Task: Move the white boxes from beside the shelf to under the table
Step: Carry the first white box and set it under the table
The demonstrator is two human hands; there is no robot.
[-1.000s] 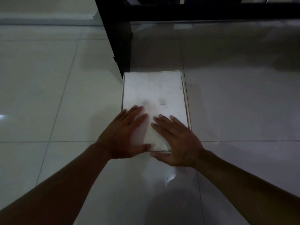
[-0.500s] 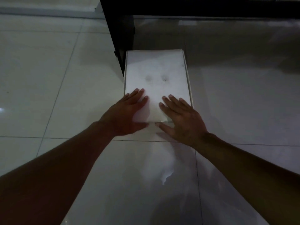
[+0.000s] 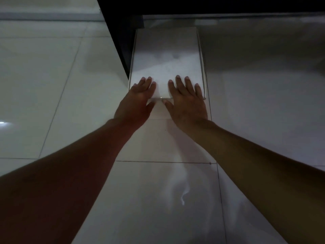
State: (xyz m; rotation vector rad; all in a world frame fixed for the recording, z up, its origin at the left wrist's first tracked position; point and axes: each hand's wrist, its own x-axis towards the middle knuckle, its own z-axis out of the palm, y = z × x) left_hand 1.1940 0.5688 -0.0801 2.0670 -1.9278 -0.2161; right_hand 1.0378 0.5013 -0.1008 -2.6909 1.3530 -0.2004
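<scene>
White cardboard, dimly lit: one white box (image 3: 167, 55) flat on the tiled floor (image 3: 52, 85), far end in shadow below the dark table (image 3: 228, 4), left edge just beside one black table leg (image 3: 121, 41). Table top cut off by the frame; two faint smudges on the lid hard to make out. Two hands: left hand (image 3: 135, 104) and right hand (image 3: 186, 103), fingers spread flat, gripping nothing, fingertips on the lid, thumbs at the near edge

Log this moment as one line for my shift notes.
stage: sliding under table | box: flat on floor, beside table leg | left hand: flat on box | right hand: flat on box
</scene>
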